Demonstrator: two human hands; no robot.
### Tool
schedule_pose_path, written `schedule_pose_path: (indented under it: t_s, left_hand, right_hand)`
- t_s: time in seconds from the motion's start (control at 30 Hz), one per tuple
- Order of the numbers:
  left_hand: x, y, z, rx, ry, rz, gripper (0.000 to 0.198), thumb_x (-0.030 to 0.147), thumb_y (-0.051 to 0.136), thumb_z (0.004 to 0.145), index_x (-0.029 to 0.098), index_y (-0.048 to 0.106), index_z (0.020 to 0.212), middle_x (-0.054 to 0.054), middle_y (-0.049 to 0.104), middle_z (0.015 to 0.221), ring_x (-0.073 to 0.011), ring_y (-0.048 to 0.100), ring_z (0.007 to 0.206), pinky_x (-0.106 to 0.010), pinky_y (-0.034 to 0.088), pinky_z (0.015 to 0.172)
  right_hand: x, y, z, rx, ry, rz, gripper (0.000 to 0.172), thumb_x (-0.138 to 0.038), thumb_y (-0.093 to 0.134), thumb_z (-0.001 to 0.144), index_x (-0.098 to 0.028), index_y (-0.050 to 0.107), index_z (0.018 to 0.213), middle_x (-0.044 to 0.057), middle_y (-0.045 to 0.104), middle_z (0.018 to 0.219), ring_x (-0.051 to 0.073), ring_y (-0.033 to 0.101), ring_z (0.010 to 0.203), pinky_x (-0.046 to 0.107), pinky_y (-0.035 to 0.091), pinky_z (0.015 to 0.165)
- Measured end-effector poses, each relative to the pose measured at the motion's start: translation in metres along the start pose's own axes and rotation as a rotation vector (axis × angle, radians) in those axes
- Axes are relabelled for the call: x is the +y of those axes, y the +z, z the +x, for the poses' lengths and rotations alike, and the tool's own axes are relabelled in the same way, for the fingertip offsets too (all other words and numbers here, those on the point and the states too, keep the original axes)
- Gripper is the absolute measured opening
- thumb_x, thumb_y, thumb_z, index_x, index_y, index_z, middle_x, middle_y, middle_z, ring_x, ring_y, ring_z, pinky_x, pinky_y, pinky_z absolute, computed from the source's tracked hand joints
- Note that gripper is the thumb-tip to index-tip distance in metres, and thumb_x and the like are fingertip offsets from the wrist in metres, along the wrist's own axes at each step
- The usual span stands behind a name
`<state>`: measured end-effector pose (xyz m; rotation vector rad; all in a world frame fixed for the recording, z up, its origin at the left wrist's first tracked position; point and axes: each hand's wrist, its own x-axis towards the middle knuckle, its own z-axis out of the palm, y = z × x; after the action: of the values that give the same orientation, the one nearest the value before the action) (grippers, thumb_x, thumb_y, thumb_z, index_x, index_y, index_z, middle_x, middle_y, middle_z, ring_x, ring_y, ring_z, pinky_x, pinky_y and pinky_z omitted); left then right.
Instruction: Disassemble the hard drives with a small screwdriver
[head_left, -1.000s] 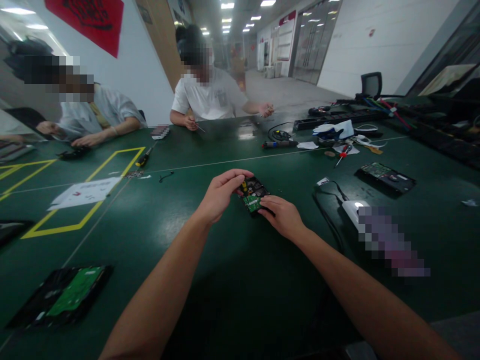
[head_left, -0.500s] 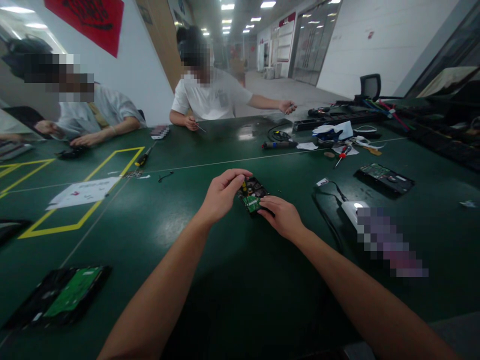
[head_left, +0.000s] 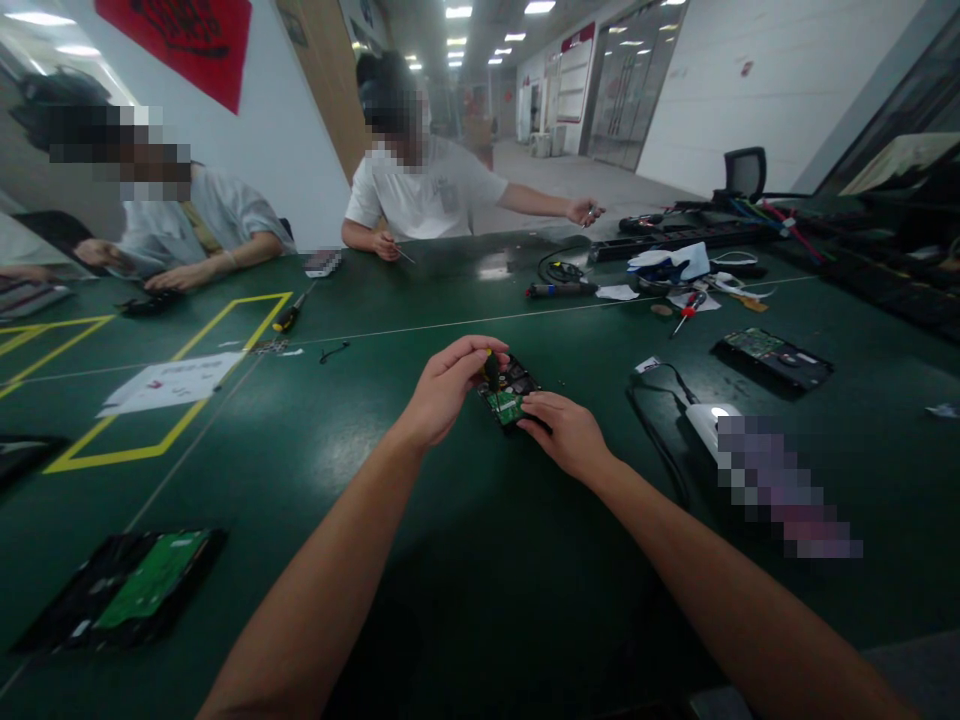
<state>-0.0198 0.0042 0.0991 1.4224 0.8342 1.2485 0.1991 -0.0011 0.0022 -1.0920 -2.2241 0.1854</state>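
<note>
In the middle of the head view, a small black hard drive with a green circuit board lies on the table. My left hand is closed around the handle of a black and yellow screwdriver, held upright above the drive. The screwdriver's thin shaft points down at the board; whether its tip sits in a screw is too small to tell. From the right, my right hand grips the drive's near right edge, thumb below and fingers over the board's corner.
Another hard drive lies at right, near a white device with a cable. A larger drive is at front left. Farther back are a red screwdriver, a power screwdriver and a yellow-handled one. Two people sit across the table.
The screwdriver's handle has turned slightly in my left fingers and shows more of its dark side. My right hand stays on the drive. The whole view has shifted slightly.
</note>
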Motion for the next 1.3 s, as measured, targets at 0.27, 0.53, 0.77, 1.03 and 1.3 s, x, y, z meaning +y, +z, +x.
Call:
schedule_pose_path:
  t_s: [0.27,0.53,0.77,1.03,1.3]
  left_hand:
    - [-0.001,-0.001,0.001,-0.015,-0.005,-0.036,0.021,0.03,0.054,0.093,0.021,0.071,0.102,-0.007,0.07,0.103,-0.0206,0.065,0.1,-0.036,0.051,0.089]
    - [-0.006,-0.001,0.002,0.018,0.034,0.039,0.022,0.035,0.059,0.095,0.022,0.073,0.105,-0.005,0.071,0.102,-0.0195,0.064,0.098,-0.035,0.049,0.091]
    - [0.0,-0.003,-0.001,0.104,0.141,0.285,0.021,0.033,0.061,0.095,0.025,0.078,0.103,-0.006,0.07,0.11,-0.0192,0.06,0.1,-0.032,0.048,0.086]
    - [0.0,-0.006,0.001,0.085,0.053,0.188,0.022,0.033,0.06,0.093,0.023,0.077,0.103,-0.006,0.069,0.108,-0.0169,0.058,0.082,-0.027,0.046,0.058]
    - [0.006,-0.004,-0.001,0.014,-0.005,0.071,0.023,0.03,0.057,0.094,0.023,0.075,0.107,-0.007,0.068,0.108,-0.0186,0.06,0.094,-0.025,0.049,0.063]
  right_hand:
    - [0.001,0.001,0.001,0.006,0.001,0.007,0.022,-0.029,0.068,0.094,-0.025,0.075,0.114,0.008,0.074,0.123,0.025,0.067,0.12,0.047,0.051,0.109]
    - [0.0,0.0,0.0,-0.004,0.003,-0.002,0.023,-0.029,0.065,0.095,-0.024,0.074,0.116,0.007,0.073,0.125,0.025,0.066,0.122,0.046,0.051,0.11]
    - [-0.001,-0.001,0.001,-0.004,0.008,-0.012,0.023,-0.029,0.065,0.096,-0.024,0.074,0.117,0.006,0.073,0.125,0.024,0.066,0.121,0.046,0.051,0.111]
    - [-0.001,-0.001,0.001,-0.009,0.005,-0.018,0.023,-0.029,0.066,0.095,-0.022,0.074,0.116,0.008,0.073,0.125,0.025,0.067,0.121,0.045,0.051,0.11]
    - [0.001,0.001,0.001,0.002,-0.009,-0.01,0.022,-0.029,0.066,0.095,-0.023,0.075,0.115,0.008,0.073,0.125,0.025,0.067,0.121,0.045,0.051,0.11]
